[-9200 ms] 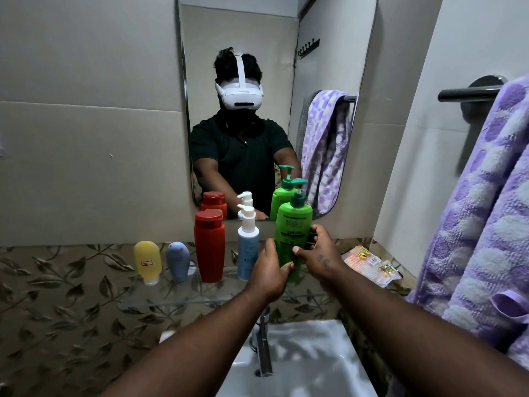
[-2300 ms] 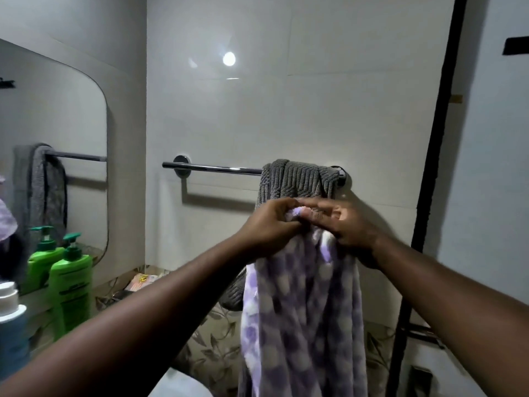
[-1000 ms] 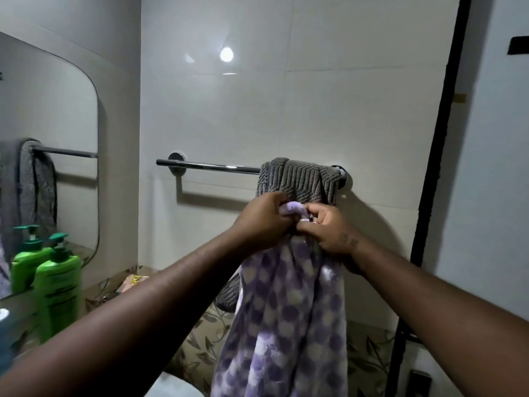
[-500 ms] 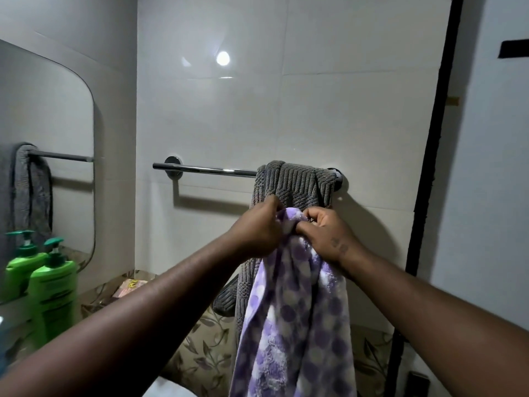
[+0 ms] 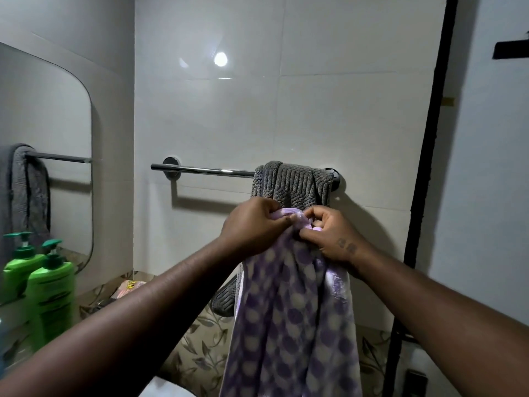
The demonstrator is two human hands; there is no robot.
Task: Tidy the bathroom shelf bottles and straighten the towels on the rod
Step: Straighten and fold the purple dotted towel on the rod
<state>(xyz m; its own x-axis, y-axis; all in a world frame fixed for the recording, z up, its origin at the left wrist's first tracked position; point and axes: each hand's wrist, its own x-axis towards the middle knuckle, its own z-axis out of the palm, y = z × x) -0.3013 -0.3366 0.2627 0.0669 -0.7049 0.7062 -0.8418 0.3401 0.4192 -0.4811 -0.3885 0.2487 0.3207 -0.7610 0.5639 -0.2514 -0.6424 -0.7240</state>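
Head view puts you midway through the towel half of the job, by my reading. The purple towel (image 5: 289, 325) is off the rod (image 5: 200, 169). It hangs bunched from your two hands, in front of and just below the grey towel (image 5: 294, 181). Your left hand (image 5: 252, 224) and right hand (image 5: 329, 236) meet at its top edge, each grip closed tight on a gathered fold of the cloth. The grey towel is crowded at the rod's right end, with one corner drooping at the lower left (hardly straight). The rod's left stretch is bare, so that looks like the place to spread the purple one; after that the grey one wants squaring. Of the bottles, only the green bottle (image 5: 50, 290) shows, upright at the left edge with its reflection behind. The rest of the shelf is out of sight, so I cannot say that half is finished.

Around you are the mirror (image 5: 43, 110) on the left wall, leaf-patterned tiles (image 5: 200, 351) below the rod, a black vertical strip (image 5: 426, 167) to the rod's right, and a small packet (image 5: 127, 287) in the corner under the mirror. Only the grey towel's bulk crowds the rod.
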